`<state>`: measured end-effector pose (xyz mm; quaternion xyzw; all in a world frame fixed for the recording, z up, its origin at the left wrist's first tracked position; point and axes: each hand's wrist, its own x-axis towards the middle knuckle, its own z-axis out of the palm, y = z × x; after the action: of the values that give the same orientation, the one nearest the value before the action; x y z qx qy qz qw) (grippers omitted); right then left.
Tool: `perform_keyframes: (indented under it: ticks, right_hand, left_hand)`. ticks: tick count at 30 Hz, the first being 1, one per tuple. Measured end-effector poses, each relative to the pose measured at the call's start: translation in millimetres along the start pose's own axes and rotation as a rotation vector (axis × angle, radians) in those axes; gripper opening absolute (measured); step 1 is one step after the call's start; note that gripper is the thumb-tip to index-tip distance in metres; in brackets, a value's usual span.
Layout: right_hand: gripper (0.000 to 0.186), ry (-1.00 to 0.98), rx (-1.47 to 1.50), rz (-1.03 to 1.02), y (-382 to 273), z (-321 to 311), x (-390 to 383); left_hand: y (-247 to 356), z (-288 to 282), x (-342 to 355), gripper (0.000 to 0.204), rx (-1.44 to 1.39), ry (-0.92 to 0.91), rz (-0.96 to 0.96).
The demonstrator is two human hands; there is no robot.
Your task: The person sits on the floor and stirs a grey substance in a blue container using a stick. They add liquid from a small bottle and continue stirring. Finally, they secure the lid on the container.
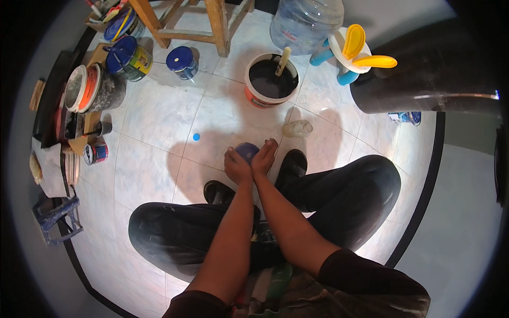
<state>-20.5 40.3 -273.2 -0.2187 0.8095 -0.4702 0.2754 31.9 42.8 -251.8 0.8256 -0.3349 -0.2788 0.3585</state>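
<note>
Between my shoes, a round blue-topped can [247, 152] is cupped by both hands; my palms hide its sides. My left hand [237, 165] curls around its left side. On the right side my right hand [263, 157] presses against it, fingers bent. A small blue disc [196, 137] lies on the tiles left of my hands. To the right, a clear glass bottle [298, 129] is on the floor. Farther off stands a white and orange bucket [256, 100] of dark paint, a brush [283, 61] with a pale handle leaning in it.
Paint cans [182, 62], a stained bucket [110, 90] and a blue frame-like tool [58, 220] line the left side. At the back are a wooden stool [218, 26] and a large water jug [307, 24]. A white, blue and yellow stool-like object [347, 53] stands beside a dark cylinder [424, 69].
</note>
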Motion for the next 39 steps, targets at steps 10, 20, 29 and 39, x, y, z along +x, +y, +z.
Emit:
perform_keyframes:
  ticks: [10,20,29,39]
  right_hand:
    - [0.057,-0.484,-0.227,-0.605,-118.6,23.7,34.5]
    - [0.059,-0.639,-0.676,-0.734,-46.1,50.6,55.9]
    - [0.059,-0.72,-0.406,-0.894,-148.4,68.7,47.8]
    - [0.047,-0.675,-0.622,-0.815,-55.6,70.3,52.9]
  left_hand:
    - [-6.6,4.1,-10.6,0.061,0.075,0.118,-0.26]
    - [23.6,9.4,-13.9,0.056,0.061,0.012,-0.213]
    - [-10.8,13.9,-8.3,0.054,-0.023,0.07,-0.233]
    - [-14.1,29.8,-3.7,0.052,0.031,0.07,-0.143]
